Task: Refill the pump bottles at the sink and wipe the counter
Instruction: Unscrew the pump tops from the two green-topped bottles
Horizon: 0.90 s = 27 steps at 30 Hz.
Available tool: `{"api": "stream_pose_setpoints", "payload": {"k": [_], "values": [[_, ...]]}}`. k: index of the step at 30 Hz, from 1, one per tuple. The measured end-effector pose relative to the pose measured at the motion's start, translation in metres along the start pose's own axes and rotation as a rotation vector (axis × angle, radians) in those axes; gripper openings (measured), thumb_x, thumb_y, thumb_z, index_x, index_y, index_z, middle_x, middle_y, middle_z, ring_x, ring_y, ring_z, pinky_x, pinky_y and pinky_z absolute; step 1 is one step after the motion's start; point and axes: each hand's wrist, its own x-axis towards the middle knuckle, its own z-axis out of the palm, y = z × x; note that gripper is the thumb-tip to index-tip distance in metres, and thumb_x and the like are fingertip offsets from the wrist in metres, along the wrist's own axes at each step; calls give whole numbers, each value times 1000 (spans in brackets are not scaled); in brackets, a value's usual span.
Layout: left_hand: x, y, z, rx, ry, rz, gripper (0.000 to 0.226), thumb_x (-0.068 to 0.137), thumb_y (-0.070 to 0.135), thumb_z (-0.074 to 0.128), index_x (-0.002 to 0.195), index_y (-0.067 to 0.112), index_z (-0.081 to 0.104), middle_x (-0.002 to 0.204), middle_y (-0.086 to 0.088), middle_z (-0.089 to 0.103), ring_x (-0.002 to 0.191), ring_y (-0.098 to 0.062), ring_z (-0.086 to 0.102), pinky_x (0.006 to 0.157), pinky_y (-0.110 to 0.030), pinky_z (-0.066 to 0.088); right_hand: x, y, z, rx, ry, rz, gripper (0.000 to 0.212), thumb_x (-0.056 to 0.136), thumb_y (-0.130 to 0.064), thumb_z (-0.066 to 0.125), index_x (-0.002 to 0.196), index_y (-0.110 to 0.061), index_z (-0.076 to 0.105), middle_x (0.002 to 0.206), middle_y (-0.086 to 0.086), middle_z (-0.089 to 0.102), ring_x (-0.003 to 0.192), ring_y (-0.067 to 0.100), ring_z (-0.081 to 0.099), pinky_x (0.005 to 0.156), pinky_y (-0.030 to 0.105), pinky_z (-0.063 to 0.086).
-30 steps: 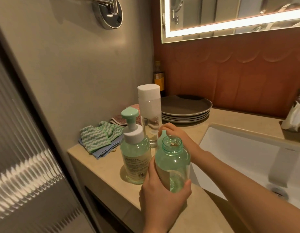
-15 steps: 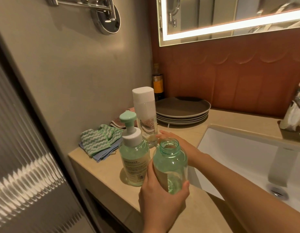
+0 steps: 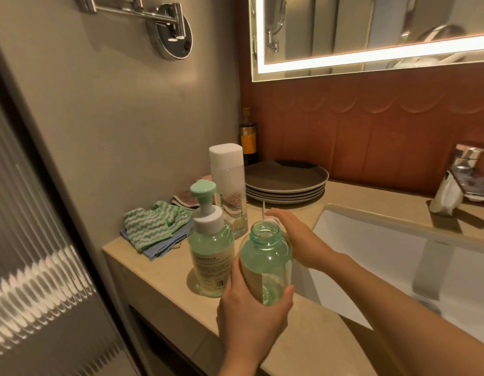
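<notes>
One bottle open; refill, wiping remain.
Our left hand [image 3: 251, 318] fingers [image 3: 288, 293] grip the open bottle [image 3: 265, 261] at the near desk [image 3: 167, 270] edge; right hand [image 3: 298, 240] behind it, grip unclear to us. Cloths [image 3: 151, 229] lie unused.

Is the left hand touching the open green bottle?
Touching. The head view shows the left hand wrapped round the lower part of the open green bottle, pressed against it on both sides with no gap.

Counter [image 3: 165, 278] bearing pump bottle [image 3: 210, 257], cloths [image 3: 146, 229], plates [image 3: 285, 178]
</notes>
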Motion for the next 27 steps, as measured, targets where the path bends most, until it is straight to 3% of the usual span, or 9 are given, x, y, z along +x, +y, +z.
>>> {"api": "stream_pose_setpoints", "payload": {"k": [4,9,13,16,20,27], "values": [[2,-1,0,-24,-14,15,104,57,55,78,143,38,21,133,16,46,120,-9,44,99,-30,40,-11,-4,-11,68,-13,63,65,83,4,63,136,-25,39,145,-2,36,132,18,37,96,28,48],[2,-1,1,-30,-53,12,96,63,51,78,140,36,22,131,9,47,118,-12,44,95,-31,41,-28,-7,-16,86,-22,141,54,90,7,48,134,-24,44,142,2,45,132,20,41,101,31,43],[1,1,1,-7,-72,5,100,66,53,74,145,30,17,138,5,43,124,-14,39,99,-29,36,-37,-10,-10,118,-33,195,49,91,-1,54,134,-24,47,140,0,48,127,18,45,102,32,43],[1,1,1,1,-70,6,99,67,53,74,145,29,17,138,5,43,124,-14,40,97,-25,35,-38,-15,-5,131,36,225,43,88,-11,63,128,-20,53,131,1,55,113,15,53,94,26,46],[1,2,0,14,-65,4,99,67,56,73,145,30,17,139,5,42,125,-14,39,97,-26,35,-37,-17,-2,151,164,292,34,83,-7,68,115,-15,61,117,3,62,95,15,58,80,21,48],[2,0,1,21,-49,14,98,66,54,74,144,31,19,138,7,43,125,-14,41,96,-27,37,-34,-19,2,264,192,365,13,83,-11,68,96,-14,65,96,1,67,93,13,62,72,18,46]]}}
